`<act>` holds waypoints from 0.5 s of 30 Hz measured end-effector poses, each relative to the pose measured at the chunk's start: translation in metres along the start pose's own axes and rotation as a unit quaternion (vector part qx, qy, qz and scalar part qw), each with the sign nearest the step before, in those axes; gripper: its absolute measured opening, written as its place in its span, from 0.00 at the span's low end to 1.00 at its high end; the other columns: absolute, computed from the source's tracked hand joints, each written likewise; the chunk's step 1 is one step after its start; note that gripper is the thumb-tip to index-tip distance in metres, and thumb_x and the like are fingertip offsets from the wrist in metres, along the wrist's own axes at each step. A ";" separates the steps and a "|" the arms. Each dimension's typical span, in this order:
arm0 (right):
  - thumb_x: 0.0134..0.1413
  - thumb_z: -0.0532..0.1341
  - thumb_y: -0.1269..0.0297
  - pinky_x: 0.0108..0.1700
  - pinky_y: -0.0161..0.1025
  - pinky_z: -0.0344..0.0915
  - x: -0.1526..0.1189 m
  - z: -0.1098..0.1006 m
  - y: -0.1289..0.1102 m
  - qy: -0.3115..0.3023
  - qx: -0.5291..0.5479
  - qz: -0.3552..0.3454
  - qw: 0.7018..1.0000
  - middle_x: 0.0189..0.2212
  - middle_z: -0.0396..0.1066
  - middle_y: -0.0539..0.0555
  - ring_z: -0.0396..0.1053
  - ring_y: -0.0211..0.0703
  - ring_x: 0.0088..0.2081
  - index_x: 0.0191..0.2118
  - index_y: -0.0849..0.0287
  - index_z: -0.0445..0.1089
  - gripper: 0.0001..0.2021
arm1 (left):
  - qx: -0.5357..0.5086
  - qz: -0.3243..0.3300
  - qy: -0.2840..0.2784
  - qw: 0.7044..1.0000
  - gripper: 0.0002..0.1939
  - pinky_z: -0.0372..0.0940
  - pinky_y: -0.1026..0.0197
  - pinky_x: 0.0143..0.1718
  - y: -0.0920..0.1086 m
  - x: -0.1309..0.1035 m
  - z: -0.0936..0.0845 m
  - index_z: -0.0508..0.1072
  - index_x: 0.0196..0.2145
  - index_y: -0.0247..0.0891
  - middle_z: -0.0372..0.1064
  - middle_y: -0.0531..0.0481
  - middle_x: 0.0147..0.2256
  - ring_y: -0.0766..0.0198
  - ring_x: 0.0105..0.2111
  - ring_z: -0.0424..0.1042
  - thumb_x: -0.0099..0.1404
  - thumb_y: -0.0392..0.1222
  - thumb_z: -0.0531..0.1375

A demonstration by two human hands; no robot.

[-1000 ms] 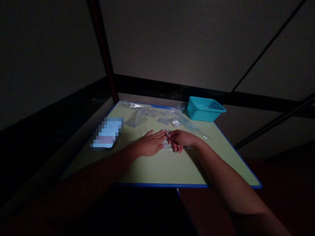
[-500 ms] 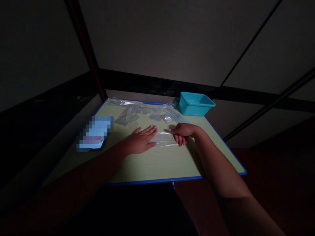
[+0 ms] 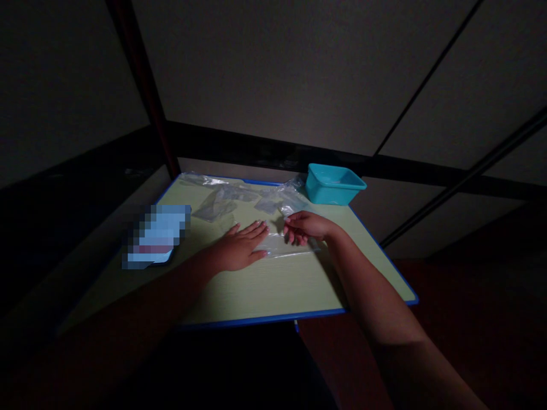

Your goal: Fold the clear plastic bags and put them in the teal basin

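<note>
A clear plastic bag (image 3: 282,245) lies flat on the pale-green tabletop. My left hand (image 3: 239,247) rests palm down at the bag's left end, its fingers stretched out and the thumb apart. Over the right part of the bag is my right hand (image 3: 305,226), fingers loosely curled with small gaps between them. Nothing can be made out in that hand, and it covers some of the bag. Several more crumpled clear bags (image 3: 216,204) are spread behind my hands.
A turquoise plastic basket (image 3: 333,193) stands at the table's back right corner. To the left lies a phone (image 3: 160,236) with a blurred, lit screen. The small table (image 3: 265,293) has a blue edge; a panelled wall (image 3: 265,74) rises behind it. The surroundings are dim.
My right hand has shifted slightly left and lifted from a pointing pose to loosely curled fingers. My left hand remains flat on the bag. The whole view has shifted a little.
</note>
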State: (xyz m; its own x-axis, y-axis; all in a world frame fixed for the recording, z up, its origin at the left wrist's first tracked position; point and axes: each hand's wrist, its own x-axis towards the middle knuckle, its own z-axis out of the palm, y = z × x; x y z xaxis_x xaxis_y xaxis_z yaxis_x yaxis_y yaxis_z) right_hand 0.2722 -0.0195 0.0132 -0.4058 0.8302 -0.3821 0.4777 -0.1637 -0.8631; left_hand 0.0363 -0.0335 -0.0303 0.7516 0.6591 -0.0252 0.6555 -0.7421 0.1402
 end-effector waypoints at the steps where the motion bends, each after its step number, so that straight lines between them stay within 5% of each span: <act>1: 0.60 0.52 0.54 0.15 0.28 0.60 0.002 0.003 0.000 -0.003 -0.012 0.004 1.000 0.17 0.70 0.49 0.63 0.31 0.13 0.31 0.65 0.67 0.17 | 0.000 0.002 0.002 1.000 0.31 0.39 0.42 0.60 -0.001 0.000 0.001 0.44 0.64 0.43 0.35 0.45 0.65 0.57 0.64 0.37 0.67 0.56 0.43; 10: 0.59 0.49 0.47 0.15 0.29 0.58 -0.005 -0.008 0.000 0.091 -0.140 0.141 0.976 0.11 0.66 0.52 0.58 0.31 0.10 0.20 0.64 0.65 0.27 | -0.006 -0.006 0.001 1.000 0.32 0.39 0.41 0.59 0.000 -0.001 0.000 0.43 0.64 0.41 0.34 0.45 0.65 0.56 0.64 0.37 0.67 0.55 0.43; 12: 0.59 0.50 0.47 0.15 0.29 0.58 -0.008 -0.010 -0.001 0.069 -0.140 0.130 0.979 0.11 0.67 0.52 0.59 0.31 0.10 0.20 0.65 0.66 0.27 | -0.009 -0.010 -0.001 1.000 0.32 0.39 0.40 0.59 0.000 -0.001 0.000 0.43 0.64 0.42 0.33 0.45 0.65 0.56 0.64 0.37 0.67 0.56 0.44; 15: 0.58 0.51 0.47 0.17 0.29 0.60 -0.011 -0.006 -0.004 -0.050 -0.093 0.071 0.992 0.15 0.70 0.52 0.63 0.32 0.13 0.26 0.65 0.68 0.24 | -0.012 -0.012 0.002 1.000 0.32 0.39 0.40 0.59 -0.001 -0.001 0.001 0.44 0.64 0.42 0.34 0.45 0.65 0.55 0.64 0.37 0.67 0.56 0.44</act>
State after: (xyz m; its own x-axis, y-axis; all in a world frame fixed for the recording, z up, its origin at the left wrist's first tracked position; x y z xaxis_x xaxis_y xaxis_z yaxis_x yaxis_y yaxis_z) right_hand 0.2791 -0.0245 0.0229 -0.3951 0.7477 -0.5337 0.6669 -0.1660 -0.7264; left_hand 0.0353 -0.0336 -0.0318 0.7359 0.6767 -0.0249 0.6708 -0.7235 0.1629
